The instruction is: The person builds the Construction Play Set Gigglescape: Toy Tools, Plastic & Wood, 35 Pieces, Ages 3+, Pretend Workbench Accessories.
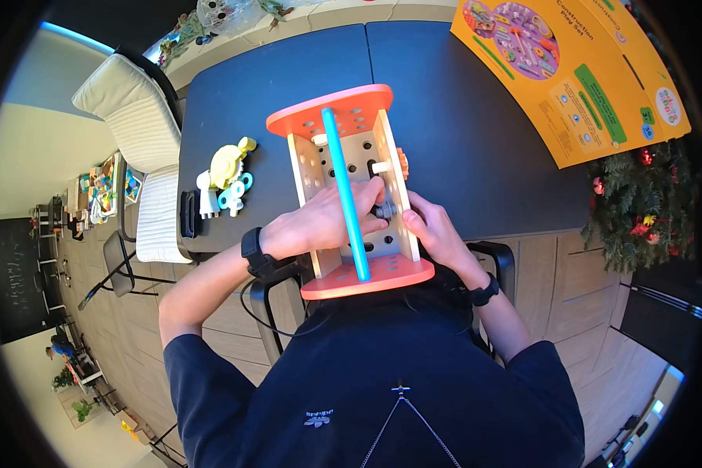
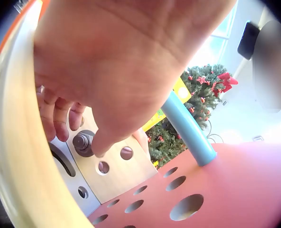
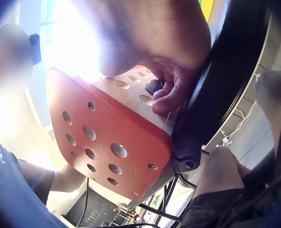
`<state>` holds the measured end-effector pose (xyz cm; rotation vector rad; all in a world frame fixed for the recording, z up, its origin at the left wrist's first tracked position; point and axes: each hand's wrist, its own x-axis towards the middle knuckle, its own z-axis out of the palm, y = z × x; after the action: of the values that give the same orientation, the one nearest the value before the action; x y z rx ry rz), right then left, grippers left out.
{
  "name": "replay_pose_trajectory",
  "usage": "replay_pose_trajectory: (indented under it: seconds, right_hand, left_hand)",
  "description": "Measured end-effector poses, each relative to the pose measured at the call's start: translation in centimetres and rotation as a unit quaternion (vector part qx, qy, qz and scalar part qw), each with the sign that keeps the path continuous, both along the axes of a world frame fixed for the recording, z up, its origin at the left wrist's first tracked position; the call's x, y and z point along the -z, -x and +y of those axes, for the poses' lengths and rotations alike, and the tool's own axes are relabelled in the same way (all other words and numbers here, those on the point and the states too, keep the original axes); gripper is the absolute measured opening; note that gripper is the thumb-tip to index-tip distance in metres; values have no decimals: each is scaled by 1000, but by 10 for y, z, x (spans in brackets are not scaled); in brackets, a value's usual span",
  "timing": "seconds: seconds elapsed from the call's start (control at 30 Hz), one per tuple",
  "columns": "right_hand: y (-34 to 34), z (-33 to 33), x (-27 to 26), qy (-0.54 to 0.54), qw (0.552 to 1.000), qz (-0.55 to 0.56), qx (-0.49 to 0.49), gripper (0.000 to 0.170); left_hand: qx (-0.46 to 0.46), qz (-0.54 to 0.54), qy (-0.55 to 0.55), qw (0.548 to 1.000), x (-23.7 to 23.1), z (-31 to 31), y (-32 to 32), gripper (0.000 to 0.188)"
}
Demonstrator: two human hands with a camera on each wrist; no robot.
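Observation:
A wooden toolbox with orange end panels [image 1: 327,110] [image 3: 102,137] and a blue rod [image 1: 345,195] [image 2: 190,128] stands at the table's near edge. The left hand [image 1: 327,220] [image 2: 112,61] reaches in beneath the rod; its thumb and fingers hold a grey nut [image 1: 385,210] [image 2: 84,141] on a threaded bolt, against the inner face of the right side panel. Outside that panel, the right hand [image 1: 438,234] [image 3: 173,71] has curled fingers at the grey bolt head [image 3: 154,86]. A cream peg [image 1: 382,167] pokes through the same panel, beside an orange piece [image 1: 402,164] outside.
Yellow, white and turquoise toy pieces [image 1: 228,171] lie on the table [image 1: 273,66] at left, near a black object [image 1: 189,214]. At the right back stands a yellow box [image 1: 573,70], with a decorated tree [image 1: 639,203] beyond. A cushioned chair [image 1: 144,117] is at far left.

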<state>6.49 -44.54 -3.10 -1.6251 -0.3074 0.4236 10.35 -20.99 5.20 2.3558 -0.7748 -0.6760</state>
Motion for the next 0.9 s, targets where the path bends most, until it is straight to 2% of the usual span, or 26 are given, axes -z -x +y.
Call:
replay_pose_trajectory:
  seconds: [0.1, 0.2, 0.3, 0.4, 0.5, 0.6, 0.63, 0.7, 0.8, 0.9]
  right_hand:
    - [0, 0, -4, 6, 1000, 10, -1, 78]
    - [0, -1, -3, 19, 1000, 14, -4, 78]
    - [-1, -1, -2, 6, 1000, 12, -4, 78]
    - [0, 0, -3, 5, 1000, 9, 1, 78]
    - [-1, -2, -5, 9, 1000, 19, -8, 78]
    - [-1, -2, -4, 13, 1000, 15, -6, 78]
    - [-1, -2, -4, 13, 1000, 18, -10, 78]
    - [-2, -3, -3, 14, 1000, 22, -16, 78]
    - [-1, -2, 2, 3, 1000, 11, -3, 79]
    - [0, -1, 0, -5, 1000, 8, -1, 81]
  left_hand:
    - [-46, 41, -3, 998, -6, -4, 1, 26]
    - [45, -7, -15, 999, 12, 1, -5, 36]
    - [-7, 104, -39, 994, -1, -4, -7, 34]
    - [-37, 82, -45, 995, -9, -8, -5, 32]
    - [-59, 109, -10, 992, 7, -7, -6, 33]
    - [40, 29, 5, 999, 23, -3, -9, 38]
    - [20, 65, -20, 997, 23, -2, -9, 39]
    - [-19, 137, -67, 988, -6, -11, -10, 41]
    - [-45, 122, -73, 989, -12, -15, -9, 40]
    - [-46, 138, -27, 989, 9, -10, -10, 40]
